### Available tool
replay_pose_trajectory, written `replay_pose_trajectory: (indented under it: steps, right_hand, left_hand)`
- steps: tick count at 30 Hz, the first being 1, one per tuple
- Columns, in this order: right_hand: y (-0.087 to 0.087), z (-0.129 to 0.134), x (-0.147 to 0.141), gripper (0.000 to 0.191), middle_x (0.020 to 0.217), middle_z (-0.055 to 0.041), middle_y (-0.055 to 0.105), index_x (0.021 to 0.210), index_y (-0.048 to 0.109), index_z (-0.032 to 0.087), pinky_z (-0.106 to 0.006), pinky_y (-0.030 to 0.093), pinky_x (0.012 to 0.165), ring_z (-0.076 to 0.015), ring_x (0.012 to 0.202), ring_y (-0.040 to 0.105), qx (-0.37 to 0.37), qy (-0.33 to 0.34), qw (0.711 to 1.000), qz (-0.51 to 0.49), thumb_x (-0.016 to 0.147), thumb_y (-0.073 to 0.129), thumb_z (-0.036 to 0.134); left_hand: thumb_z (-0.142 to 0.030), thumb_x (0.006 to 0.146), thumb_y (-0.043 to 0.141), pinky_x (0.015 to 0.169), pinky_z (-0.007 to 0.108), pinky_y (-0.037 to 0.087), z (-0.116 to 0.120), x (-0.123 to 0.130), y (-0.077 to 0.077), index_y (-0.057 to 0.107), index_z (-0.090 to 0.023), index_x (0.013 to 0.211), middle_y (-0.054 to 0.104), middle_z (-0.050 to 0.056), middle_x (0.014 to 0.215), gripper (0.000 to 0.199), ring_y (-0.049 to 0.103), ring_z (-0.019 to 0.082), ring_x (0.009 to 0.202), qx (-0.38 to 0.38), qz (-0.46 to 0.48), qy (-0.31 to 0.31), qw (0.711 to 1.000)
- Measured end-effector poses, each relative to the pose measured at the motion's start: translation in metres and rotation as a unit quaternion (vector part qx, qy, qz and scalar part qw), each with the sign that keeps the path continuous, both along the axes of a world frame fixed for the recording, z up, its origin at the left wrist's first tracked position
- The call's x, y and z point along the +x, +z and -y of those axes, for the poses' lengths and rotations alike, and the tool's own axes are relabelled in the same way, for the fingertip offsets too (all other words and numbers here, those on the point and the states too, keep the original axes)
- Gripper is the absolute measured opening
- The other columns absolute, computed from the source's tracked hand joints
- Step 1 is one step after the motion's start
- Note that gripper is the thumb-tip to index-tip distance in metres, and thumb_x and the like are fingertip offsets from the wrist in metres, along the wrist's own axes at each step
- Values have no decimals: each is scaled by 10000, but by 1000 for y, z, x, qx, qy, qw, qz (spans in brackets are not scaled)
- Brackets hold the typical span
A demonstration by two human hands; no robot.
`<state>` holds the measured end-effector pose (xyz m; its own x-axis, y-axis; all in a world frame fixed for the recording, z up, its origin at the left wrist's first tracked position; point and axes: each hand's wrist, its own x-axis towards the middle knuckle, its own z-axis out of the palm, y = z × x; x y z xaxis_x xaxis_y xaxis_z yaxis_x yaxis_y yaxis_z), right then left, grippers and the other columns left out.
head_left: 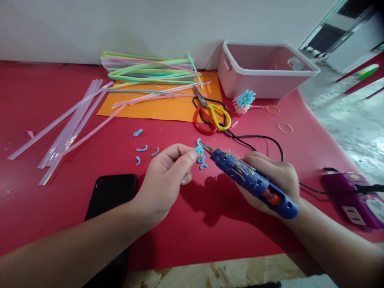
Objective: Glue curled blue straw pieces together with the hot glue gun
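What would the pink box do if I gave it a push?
The pink box is probably light for its size, since its walls look thin and its top is open. It would likely slide along the red table rather than roll, because its sides look flat. Tipping seems unlikely, as it is wider than tall.

One head-worn view faces forward and down; the red tabletop (171, 244) lies close below.

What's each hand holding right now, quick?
Left hand: closed, pinching a small blue fuzzy piece between thumb and fingers.
Right hand: closed around a blue glue gun.
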<state>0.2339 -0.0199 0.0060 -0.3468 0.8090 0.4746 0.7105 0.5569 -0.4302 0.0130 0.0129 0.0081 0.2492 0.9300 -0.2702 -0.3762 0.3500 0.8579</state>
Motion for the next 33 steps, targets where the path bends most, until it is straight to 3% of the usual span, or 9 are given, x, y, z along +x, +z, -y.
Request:
replay_pose_trajectory:
  steps: [8,15,33]
  right_hand:
    - [-2,0,1,214,613,30,505,744,484,237,-256,382,493,-114,507,475,-7,8,1000,0,924,599,222]
    - [-2,-2,1,215,600,49,465,741,461,239,-226,356,469,-94,480,401,3,22,1000,-1,882,611,179]
    - [-5,-3,4,104,610,21,535,814,531,234,-231,411,486,-122,511,511,-2,40,999,10,878,591,177]
  left_hand:
    - [-155,866,632,493,162,320,-1,1,2,568,-176,670,501,-55,647,208,386,62,561,0,-5,-4,1000]
    - [-143,829,621,487,177,316,-2,1,1,512,-175,629,447,-56,629,230,386,66,561,-8,-21,3,1000]
    - [-166,755,634,478,185,303,-2,2,3,532,-178,633,452,-57,600,160,385,64,539,-23,-35,4,999]
